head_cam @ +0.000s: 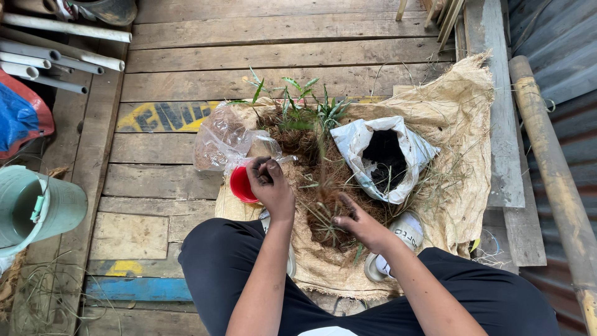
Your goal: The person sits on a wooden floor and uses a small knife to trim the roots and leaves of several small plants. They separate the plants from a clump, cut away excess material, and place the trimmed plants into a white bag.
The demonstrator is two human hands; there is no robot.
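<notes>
I squat on a wooden floor over a burlap sack (454, 124) spread flat. My left hand (272, 185) is curled with pinched fingers just above a small red cup (239, 185); what it holds, if anything, is hidden. My right hand (359, 224) grips a thin green seedling (323, 208) standing in a heap of brown coconut fibre (311, 168). More small green plants (305, 102) lie at the far end of the heap. A white bag of dark soil (385, 155) sits open to the right.
A crumpled clear plastic bag (217, 140) lies left of the cup. A pale green bucket (37, 208) stands at far left, with white pipes (56, 59) and a blue-red sack (22, 115) behind it. A wooden pole (550, 168) and corrugated metal run along the right.
</notes>
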